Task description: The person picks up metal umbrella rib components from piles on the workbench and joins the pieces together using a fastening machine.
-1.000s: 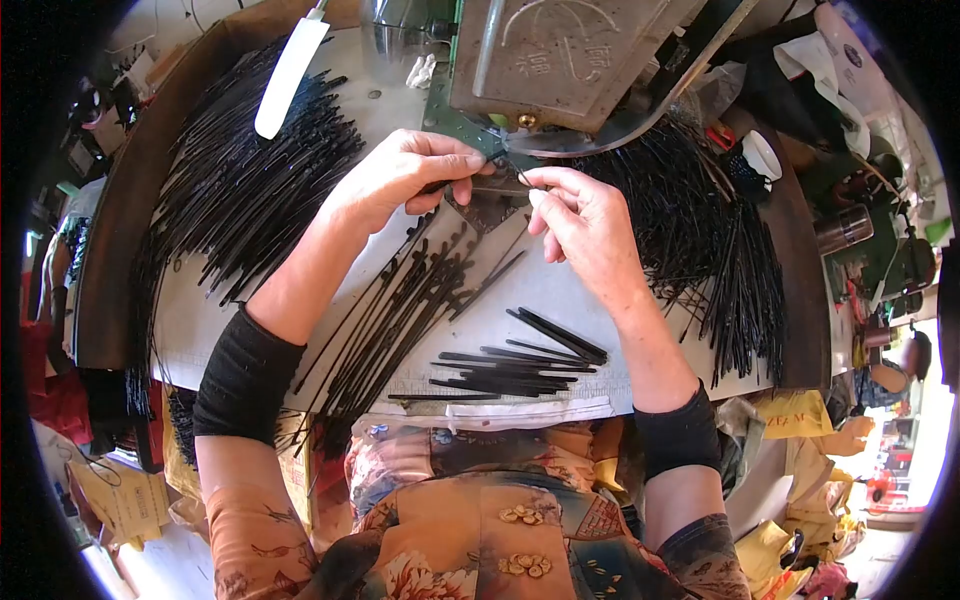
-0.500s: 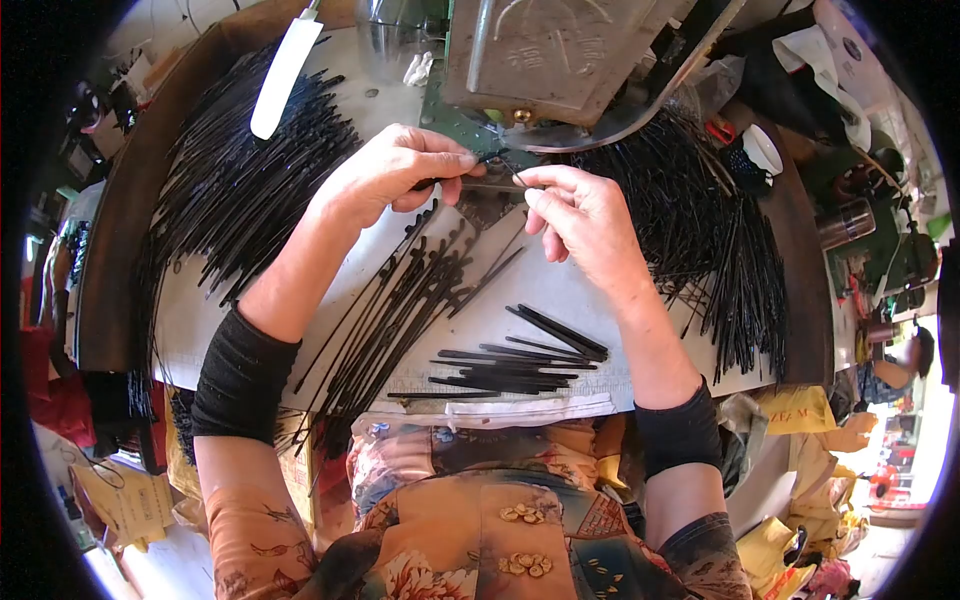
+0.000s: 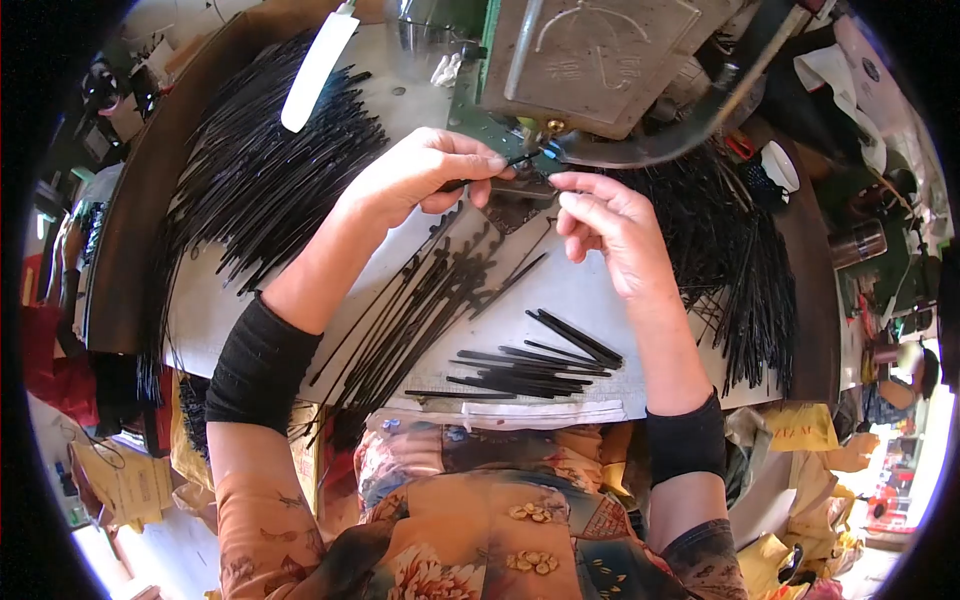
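My left hand pinches a thin black rod, its end pointing at the foot of a metal machine with an umbrella emblem. Just right of that end is my right hand, thumb and index finger brought close together; whatever lies between them is too small to make out. Below the hands, long black rods with knobbed ends fan across the white table. Short black strips lie in a loose group nearer my body.
Large heaps of black rods lie left and right. A white blade-shaped piece hangs over the left heap. The machine's curved dark arm sweeps to the right. A white cup stands beyond the right heap, inside the table's raised brown rim.
The view has shifted, so the whole scene sits further right. The rod's end in my left hand now shows near the machine's foot, with my right fingers slightly apart from it.
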Action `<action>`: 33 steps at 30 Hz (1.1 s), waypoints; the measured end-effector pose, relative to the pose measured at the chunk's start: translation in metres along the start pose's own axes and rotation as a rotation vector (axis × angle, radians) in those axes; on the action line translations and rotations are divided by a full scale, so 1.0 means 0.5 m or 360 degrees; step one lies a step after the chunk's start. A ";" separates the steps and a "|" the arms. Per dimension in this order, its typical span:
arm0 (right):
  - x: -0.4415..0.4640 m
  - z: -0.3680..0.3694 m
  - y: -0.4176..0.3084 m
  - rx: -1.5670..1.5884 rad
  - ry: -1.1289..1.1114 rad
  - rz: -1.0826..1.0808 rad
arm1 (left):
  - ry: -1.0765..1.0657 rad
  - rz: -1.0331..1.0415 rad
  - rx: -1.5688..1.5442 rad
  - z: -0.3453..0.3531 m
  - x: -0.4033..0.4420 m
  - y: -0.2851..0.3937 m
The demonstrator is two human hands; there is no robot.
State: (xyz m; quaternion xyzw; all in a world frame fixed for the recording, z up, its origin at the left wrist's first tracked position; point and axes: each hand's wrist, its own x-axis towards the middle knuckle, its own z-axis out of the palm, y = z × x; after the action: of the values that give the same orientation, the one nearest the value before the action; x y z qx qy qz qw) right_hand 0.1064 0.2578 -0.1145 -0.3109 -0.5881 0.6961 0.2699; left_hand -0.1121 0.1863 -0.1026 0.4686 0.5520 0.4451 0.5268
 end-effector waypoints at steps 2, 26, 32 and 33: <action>0.010 -0.020 0.009 0.0204 -0.0060 -0.0011 | 0.0058 0.0031 -0.0053 0.010 -0.004 -0.005; 0.027 -0.033 0.041 0.0874 0.0091 -0.0177 | 0.1088 0.0337 0.2094 -0.171 -0.165 -0.055; 0.032 -0.042 0.045 0.0834 0.0094 -0.0115 | 0.1076 0.0387 0.2089 -0.160 -0.158 -0.053; 0.029 -0.039 0.043 0.0816 0.0124 -0.0101 | 0.1071 0.0415 0.2100 -0.153 -0.160 -0.049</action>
State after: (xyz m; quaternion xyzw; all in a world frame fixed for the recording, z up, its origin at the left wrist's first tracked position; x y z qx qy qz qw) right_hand 0.1111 0.2778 -0.1395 -0.2403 -0.3911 0.8012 0.3839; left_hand -0.1894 0.1036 -0.1099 0.5874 0.7754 0.2000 -0.1174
